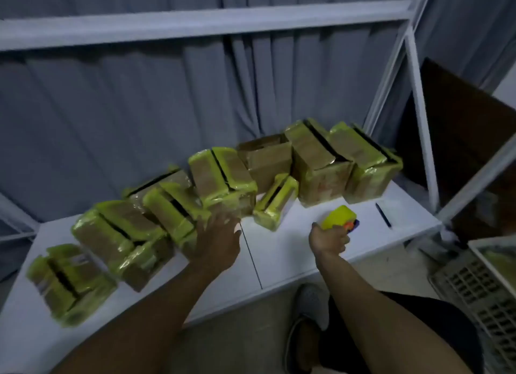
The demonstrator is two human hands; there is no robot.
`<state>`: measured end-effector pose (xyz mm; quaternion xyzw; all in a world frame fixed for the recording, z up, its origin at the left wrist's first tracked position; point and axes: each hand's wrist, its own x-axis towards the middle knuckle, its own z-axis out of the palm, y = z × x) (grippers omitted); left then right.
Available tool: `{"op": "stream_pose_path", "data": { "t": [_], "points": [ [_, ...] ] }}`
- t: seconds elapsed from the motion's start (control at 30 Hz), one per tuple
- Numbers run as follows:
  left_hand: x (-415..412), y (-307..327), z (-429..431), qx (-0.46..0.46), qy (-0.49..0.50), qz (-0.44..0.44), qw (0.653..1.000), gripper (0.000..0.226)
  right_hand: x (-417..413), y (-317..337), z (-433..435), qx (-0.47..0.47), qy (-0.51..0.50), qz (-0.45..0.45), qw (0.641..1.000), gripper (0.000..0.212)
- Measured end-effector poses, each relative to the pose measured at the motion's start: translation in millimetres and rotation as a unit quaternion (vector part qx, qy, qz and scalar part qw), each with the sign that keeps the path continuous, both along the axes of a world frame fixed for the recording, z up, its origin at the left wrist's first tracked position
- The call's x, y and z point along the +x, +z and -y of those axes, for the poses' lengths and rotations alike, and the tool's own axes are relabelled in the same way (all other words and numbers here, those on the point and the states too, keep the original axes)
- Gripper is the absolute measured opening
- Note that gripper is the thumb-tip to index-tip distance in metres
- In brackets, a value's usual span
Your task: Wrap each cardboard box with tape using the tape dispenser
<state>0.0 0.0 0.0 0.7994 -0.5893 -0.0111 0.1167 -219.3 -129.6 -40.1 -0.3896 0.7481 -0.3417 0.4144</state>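
Several cardboard boxes wrapped in yellow-green tape lie in a row across the white table [279, 262], from the near left [67, 281] to the far right [368, 167]. One box [268, 161] at the back shows bare brown cardboard. A small taped box [275, 203] stands in the middle. My left hand [217, 242] reaches with straight fingers to the taped box [223, 181] in the centre of the row and touches its lower edge. My right hand [329, 238] grips the handle of the tape dispenser [340, 218], which carries a yellow tape roll and hangs just above the table.
A black pen [383, 215] lies at the table's right side. A white metal frame [418, 116] rises at the right corner, grey curtains behind. A white slatted crate [480, 287] stands at the lower right. My shoe [304, 326] shows below the table edge.
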Motion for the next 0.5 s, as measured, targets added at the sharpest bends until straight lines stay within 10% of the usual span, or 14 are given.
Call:
{"op": "stream_pose_path", "data": {
  "t": [0.2, 0.5],
  "points": [
    [19, -43, 31, 0.072, 0.033, -0.043, 0.996, 0.071, -15, -36, 41, 0.067, -0.021, 0.027, 0.997, 0.089],
    [20, -55, 17, 0.017, -0.027, -0.061, 0.998, 0.073, -30, -55, 54, 0.025, 0.045, 0.043, 0.998, 0.070]
  ]
}}
